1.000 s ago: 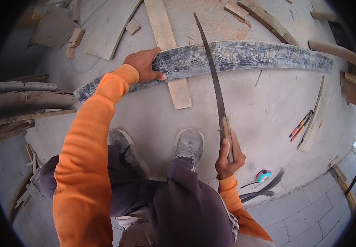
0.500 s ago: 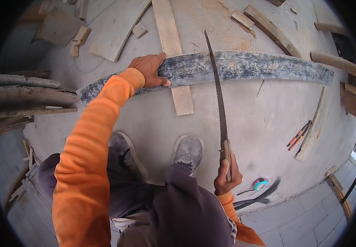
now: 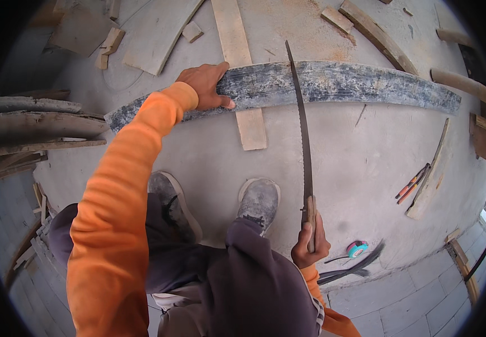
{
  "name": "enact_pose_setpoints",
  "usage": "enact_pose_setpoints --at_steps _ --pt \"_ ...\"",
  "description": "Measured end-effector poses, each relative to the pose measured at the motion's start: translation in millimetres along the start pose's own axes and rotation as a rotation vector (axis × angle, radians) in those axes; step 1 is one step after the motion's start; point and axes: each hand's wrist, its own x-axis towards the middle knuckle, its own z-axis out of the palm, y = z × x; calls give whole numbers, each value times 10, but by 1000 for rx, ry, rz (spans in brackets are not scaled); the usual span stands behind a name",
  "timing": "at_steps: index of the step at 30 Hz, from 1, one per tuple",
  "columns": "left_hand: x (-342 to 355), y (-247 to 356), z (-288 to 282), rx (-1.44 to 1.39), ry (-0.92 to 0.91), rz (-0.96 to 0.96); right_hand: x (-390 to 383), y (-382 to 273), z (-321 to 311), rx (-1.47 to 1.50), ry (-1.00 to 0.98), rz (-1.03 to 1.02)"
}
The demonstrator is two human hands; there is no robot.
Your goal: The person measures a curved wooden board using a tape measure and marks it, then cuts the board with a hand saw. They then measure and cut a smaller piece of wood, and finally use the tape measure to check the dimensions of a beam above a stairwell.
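A long wooden plank (image 3: 355, 84), its face smeared dark and grey, lies crosswise in front of my feet. My left hand (image 3: 206, 87) is clamped over it left of the middle, thumb on the near edge and fingers reaching over the far edge. In my right hand (image 3: 311, 238) is a handsaw (image 3: 303, 135), held by its wooden handle. The long dark blade points away from me and crosses above the plank, its tip past the far edge and its teeth facing left. Whether the blade touches the wood I cannot tell.
Under the plank runs a pale board (image 3: 251, 129). To the right lie pliers (image 3: 411, 182) and a wood strip (image 3: 428, 168); a tape measure (image 3: 357, 249) sits near dark strands (image 3: 355, 268). Stacked planks (image 3: 46, 126) stand at left, and wood offcuts (image 3: 378, 36) lie beyond.
The saw has come slightly back toward me relative to the plank, with less of its tip past the far edge. My left hand keeps its grip, and the view has shifted a little.
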Motion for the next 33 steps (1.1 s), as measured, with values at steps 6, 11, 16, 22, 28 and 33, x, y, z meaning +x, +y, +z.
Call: enact_pose_setpoints --at_steps 6,11,16,22,28,33 --pt "55 220 -106 19 -61 -11 1325 -201 676 52 77 -102" --pt "87 145 -78 -8 -76 -10 1087 -214 637 21 100 -96" --pt "-20 121 -57 22 7 -6 -97 -89 -56 -86 -4 -9" --pt "-3 223 -12 -6 -11 -2 1588 -368 689 104 51 -74" --pt "13 54 -22 -5 -21 -1 183 -273 7 -10 -3 74" --pt "-28 141 -5 -20 22 31 872 -129 500 6 57 -32"
